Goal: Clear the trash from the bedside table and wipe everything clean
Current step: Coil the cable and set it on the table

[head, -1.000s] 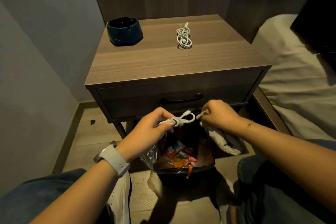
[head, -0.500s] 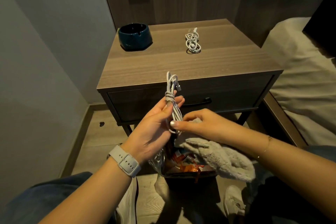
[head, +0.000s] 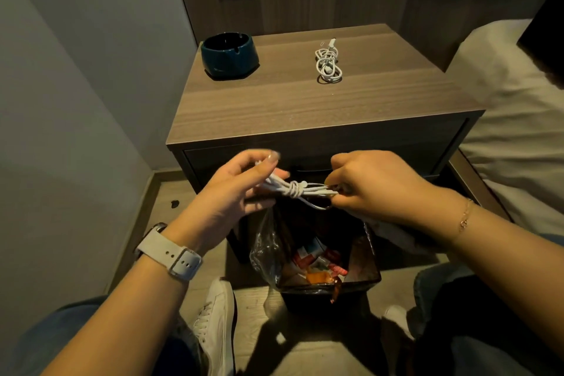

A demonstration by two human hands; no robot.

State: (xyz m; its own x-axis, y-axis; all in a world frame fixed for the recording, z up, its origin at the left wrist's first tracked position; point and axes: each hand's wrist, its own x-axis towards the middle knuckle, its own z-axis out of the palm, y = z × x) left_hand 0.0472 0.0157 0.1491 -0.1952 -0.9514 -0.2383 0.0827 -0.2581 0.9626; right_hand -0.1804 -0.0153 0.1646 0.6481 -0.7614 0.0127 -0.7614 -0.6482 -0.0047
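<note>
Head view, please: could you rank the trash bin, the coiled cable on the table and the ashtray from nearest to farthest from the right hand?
From the right hand:
1. Trash bin: directly below it, on the floor.
2. Coiled cable: on the table top, beyond the hand, toward the back.
3. Ashtray: back left corner of the table, farthest.

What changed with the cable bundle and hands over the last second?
The knotted white cable bundle, upright in the left hand half a second ago, now lies level again between both hands over the lined trash bin; the right hand pinches its end again. The dark blue ashtray and coiled white cable stayed put.
</note>
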